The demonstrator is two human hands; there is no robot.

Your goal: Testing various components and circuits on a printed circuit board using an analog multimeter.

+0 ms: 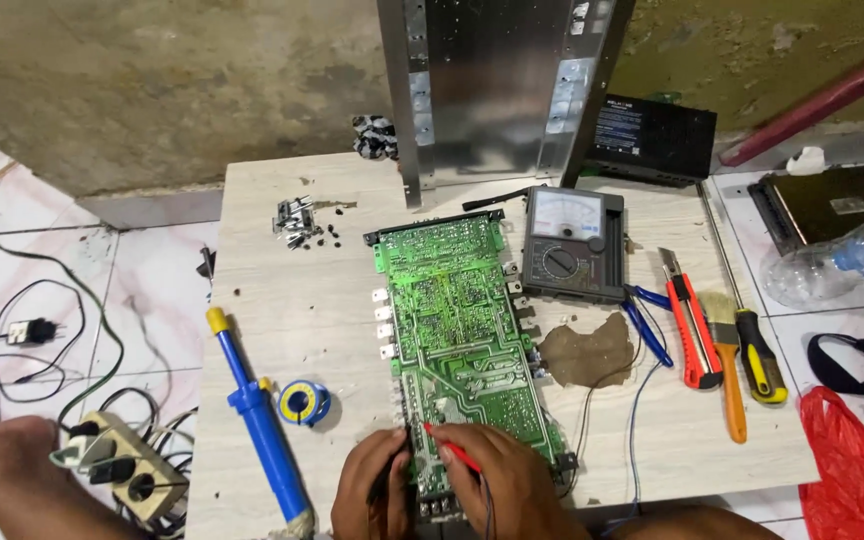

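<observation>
A green circuit board (450, 335) lies solder side up on a low pale wooden table (292, 300). My left hand (370, 485) holds a black probe against the board's near edge. My right hand (497, 480) grips a red probe (449, 449) whose tip touches the board close to the black one. An analog multimeter (572, 243) with a dial and needle scale sits beside the board's far right corner, thin wires running from it toward my hands.
A blue and yellow desoldering pump (255, 412) and a solder spool (304, 402) lie left of the board. Right of it are a brown rag (588, 350), blue-handled pliers, a red utility knife (689, 325), a brush (727, 365) and a screwdriver (757, 350). A metal chassis (497, 90) stands behind. A power strip (122, 465) sits on the floor.
</observation>
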